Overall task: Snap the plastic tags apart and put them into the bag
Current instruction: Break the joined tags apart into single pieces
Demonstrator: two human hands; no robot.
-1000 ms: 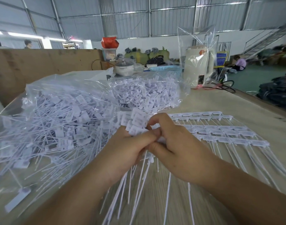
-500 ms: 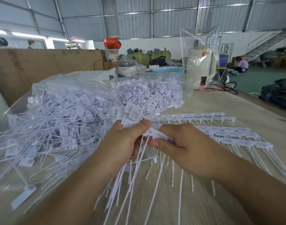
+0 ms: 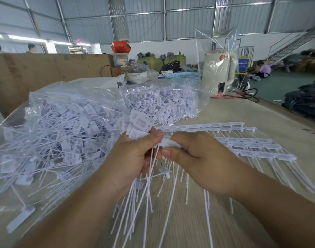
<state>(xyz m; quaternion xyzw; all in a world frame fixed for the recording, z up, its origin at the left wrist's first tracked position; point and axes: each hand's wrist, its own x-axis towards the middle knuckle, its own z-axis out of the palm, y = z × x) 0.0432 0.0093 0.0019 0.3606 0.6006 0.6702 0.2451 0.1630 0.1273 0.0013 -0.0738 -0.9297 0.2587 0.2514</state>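
Now the left hand (image 3: 133, 158) grips a bundle of separated tags (image 3: 139, 125), raised higher beside the bag (image 3: 67, 133). The right hand (image 3: 197, 158) pinches the joined tag strip (image 3: 169, 143), still touching the left.

Bare left hand (image 3: 133, 158), right hand (image 3: 201, 158); forearms apparently sleeveless, no rings.

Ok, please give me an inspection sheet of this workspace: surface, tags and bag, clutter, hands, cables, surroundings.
Surface: pale wooden table.
Job's things: clear bag full of loose tags; unsnapped tag strips lying flat at right.
Clutter: pot, blue basket, wrapped kettle at the far edge.
Hands: left hand grips a bundle of tags; right hand pinches a strip.
Cables: black cord beside the kettle.
Surroundings: cardboard wall, warehouse, seated person.
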